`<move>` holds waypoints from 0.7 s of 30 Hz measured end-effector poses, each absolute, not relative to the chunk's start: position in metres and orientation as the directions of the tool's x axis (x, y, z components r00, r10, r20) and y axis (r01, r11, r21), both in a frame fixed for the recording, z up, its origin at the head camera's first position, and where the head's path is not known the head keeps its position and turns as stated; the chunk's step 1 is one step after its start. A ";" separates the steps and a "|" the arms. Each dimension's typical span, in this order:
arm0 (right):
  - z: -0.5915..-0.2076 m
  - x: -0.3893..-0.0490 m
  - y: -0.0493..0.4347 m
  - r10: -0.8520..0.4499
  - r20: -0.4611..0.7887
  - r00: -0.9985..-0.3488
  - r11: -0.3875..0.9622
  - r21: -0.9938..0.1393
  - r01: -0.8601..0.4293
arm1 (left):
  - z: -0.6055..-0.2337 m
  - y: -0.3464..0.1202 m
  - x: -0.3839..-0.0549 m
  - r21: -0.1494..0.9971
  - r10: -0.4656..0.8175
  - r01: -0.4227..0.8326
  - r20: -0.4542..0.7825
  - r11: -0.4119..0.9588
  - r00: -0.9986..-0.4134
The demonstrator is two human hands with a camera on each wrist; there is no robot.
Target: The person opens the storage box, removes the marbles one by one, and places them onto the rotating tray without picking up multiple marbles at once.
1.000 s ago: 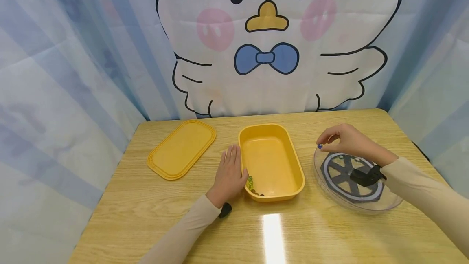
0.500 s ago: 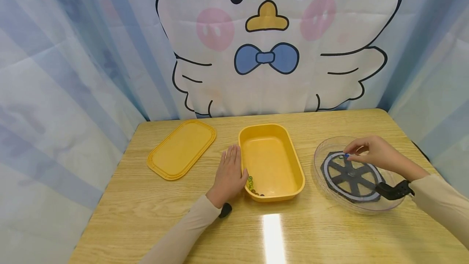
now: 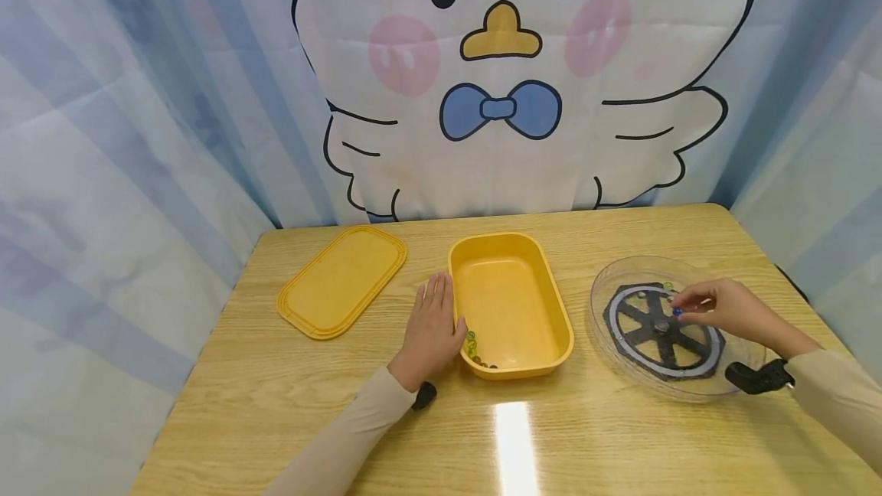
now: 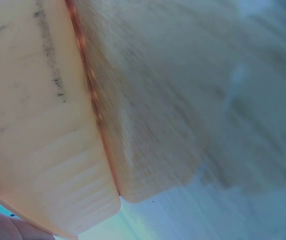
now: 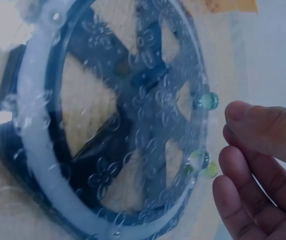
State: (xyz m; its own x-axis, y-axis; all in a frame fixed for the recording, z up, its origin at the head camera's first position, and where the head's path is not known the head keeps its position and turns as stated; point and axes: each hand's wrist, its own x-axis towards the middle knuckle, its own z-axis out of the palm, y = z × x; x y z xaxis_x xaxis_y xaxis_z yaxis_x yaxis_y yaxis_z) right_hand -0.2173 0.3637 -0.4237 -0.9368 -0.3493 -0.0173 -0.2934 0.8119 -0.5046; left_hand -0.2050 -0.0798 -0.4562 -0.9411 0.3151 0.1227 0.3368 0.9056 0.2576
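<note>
My right hand (image 3: pixel 717 308) pinches a small blue marble (image 3: pixel 677 312) between thumb and fingertips, over a clear round dish (image 3: pixel 747 389). A dark grey spoked wheel shape with a white ring (image 3: pixel 648 327) shows through the dish. Greenish clear marbles (image 5: pixel 210 101) sit in the dish near the fingertips in the right wrist view, where the blue marble is hidden. My left hand (image 3: pixel 430 327) lies with straight fingers along the left side of a yellow box (image 3: pixel 561 327), thumb at its rim. The box's ribbed outer wall (image 4: pixel 58 165) fills the left wrist view's left side.
Several green and brown marbles (image 3: pixel 472 344) lie in the box's near left corner. A flat yellow lid (image 3: pixel 341 282) rests on the wooden table (image 3: pixel 276 412) at the left. A printed curtain (image 3: pixel 503 167) hangs right behind the table.
My right hand has carried the blue marble from the dish's left rim rightward and lower over the dish, uncovering green marbles there. My left hand and the box stay put.
</note>
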 end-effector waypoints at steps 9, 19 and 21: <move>-0.436 -0.215 0.374 -0.346 -0.092 -0.934 0.805 -0.541 -0.245 | -0.457 -0.080 -0.205 0.261 0.313 0.335 0.124 0.905 -0.942; -0.437 -0.216 0.379 -0.368 -0.169 -0.914 0.804 -0.551 -0.222 | -0.459 -0.080 -0.206 0.256 0.315 0.338 0.129 0.906 -0.940; -0.439 -0.217 0.380 -0.376 -0.160 -0.913 0.799 -0.555 -0.231 | -0.459 -0.080 -0.206 0.255 0.314 0.337 0.128 0.906 -0.941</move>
